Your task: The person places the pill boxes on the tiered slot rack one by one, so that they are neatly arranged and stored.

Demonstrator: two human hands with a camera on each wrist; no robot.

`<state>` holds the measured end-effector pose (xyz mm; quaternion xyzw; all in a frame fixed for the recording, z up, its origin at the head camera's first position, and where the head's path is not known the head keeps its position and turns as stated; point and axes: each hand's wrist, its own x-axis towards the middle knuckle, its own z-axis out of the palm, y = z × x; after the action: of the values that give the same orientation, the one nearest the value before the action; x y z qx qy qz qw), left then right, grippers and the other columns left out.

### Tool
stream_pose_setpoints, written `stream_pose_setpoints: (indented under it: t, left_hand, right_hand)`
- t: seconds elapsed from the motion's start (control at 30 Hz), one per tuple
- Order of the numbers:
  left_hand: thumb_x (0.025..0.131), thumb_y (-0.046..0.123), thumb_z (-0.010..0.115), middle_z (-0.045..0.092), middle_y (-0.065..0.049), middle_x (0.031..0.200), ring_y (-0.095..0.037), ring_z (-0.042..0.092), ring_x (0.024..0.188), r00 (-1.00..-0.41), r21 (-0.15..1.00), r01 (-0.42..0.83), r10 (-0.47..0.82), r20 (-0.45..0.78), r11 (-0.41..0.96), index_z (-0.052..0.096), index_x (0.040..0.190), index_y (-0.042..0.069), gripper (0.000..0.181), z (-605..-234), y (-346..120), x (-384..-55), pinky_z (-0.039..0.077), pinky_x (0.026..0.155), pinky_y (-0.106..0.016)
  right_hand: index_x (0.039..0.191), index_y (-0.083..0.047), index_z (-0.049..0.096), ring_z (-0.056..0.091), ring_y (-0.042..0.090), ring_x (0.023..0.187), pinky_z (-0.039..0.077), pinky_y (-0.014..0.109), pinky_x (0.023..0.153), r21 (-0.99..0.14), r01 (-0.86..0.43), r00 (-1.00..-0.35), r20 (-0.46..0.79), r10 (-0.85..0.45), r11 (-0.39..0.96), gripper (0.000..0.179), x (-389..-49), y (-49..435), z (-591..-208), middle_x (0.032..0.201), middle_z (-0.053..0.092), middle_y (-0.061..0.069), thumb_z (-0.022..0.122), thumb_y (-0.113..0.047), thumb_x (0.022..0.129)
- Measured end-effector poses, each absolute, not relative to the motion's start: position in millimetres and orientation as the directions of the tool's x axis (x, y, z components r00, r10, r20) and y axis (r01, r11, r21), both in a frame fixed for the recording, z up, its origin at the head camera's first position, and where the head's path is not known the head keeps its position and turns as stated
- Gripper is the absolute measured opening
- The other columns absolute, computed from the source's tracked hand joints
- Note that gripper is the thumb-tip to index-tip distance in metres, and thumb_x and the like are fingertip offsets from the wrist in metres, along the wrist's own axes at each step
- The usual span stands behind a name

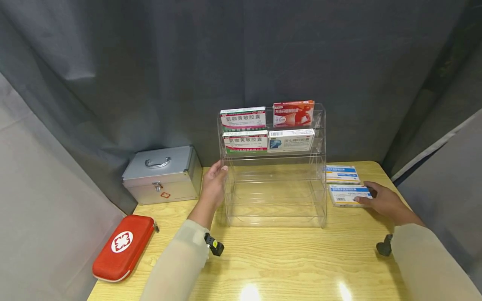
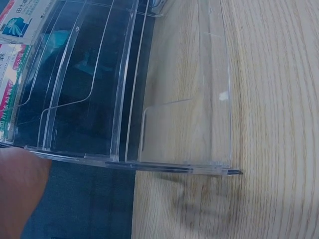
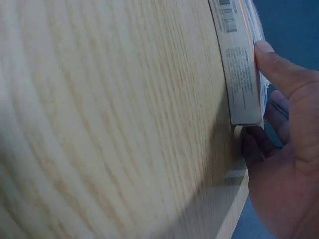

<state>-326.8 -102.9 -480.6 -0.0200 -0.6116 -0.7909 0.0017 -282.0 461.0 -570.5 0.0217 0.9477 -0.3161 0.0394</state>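
Note:
A clear tiered display rack [image 1: 275, 209] stands on the table. At its left side my left hand [image 1: 215, 184] grips the edge; in the left wrist view only part of that hand [image 2: 22, 186] shows beside the clear side panel. To the right of the rack, my right hand [image 1: 385, 202] pinches the right end of a white-and-blue medicine box [image 1: 346, 200]. The right wrist view has the thumb on the upper edge of this box [image 3: 239, 74], with the other fingers partly hidden behind its end. A similar medicine box [image 1: 342, 173] lies just behind it.
The rack's upper tiers hold two white-green-pink capsule boxes [image 1: 242, 118], a red box [image 1: 293, 114] and a white box [image 1: 291, 141]. Left of it are a silver metal case [image 1: 162, 179] and a red zip case [image 1: 129, 246]. A grey curtain [image 1: 241, 54] hangs behind the table.

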Motion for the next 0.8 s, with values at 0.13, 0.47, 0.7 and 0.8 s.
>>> stream_pose_setpoints:
  t: [0.13,0.47,0.7,0.8]
  left_hand:
    - [0.114,0.013,0.057,0.041,-0.016,0.174,-0.031,0.031,0.166,-0.999,0.967,0.033,0.017,0.039,-0.252,0.044,0.163,0.003,0.052,-479,-101,-327,0.024,0.139,-0.044]
    - [0.113,0.012,0.058,0.045,-0.015,0.171,-0.03,0.033,0.165,-1.0,0.964,0.026,0.009,0.029,-0.266,0.047,0.161,0.002,0.05,-477,-98,-327,0.025,0.139,-0.043]
    - [0.113,0.015,0.059,0.042,-0.017,0.172,-0.034,0.031,0.165,-1.0,0.97,0.018,0.019,0.023,-0.244,0.046,0.162,0.003,0.052,-478,-101,-325,0.025,0.139,-0.045]
    - [0.113,0.018,0.06,0.039,-0.014,0.174,-0.032,0.031,0.166,-1.0,0.974,0.01,0.019,0.014,-0.228,0.044,0.164,0.006,0.054,-478,-103,-323,0.023,0.139,-0.046]
  right_hand:
    - [0.163,0.012,0.032,0.046,0.061,0.14,0.041,0.078,0.114,-0.616,0.103,-0.992,-0.126,0.031,0.781,0.108,-275,463,-570,0.157,0.043,0.044,0.081,-0.057,0.095]
    - [0.159,0.014,0.04,0.064,0.04,0.116,0.056,0.05,0.099,-0.606,0.021,-0.993,-0.103,-0.052,0.795,0.11,-244,462,-575,0.143,0.058,0.037,0.09,-0.053,0.088]
    - [0.158,0.011,0.043,0.059,0.043,0.116,0.056,0.058,0.1,-0.584,0.036,-0.993,-0.109,-0.034,0.811,0.112,-225,452,-575,0.146,0.05,0.039,0.093,-0.056,0.083]
    - [0.156,0.012,0.045,0.056,0.048,0.117,0.049,0.074,0.105,-0.569,0.052,-0.993,-0.119,-0.019,0.821,0.113,-221,449,-571,0.145,0.047,0.041,0.094,-0.056,0.08]
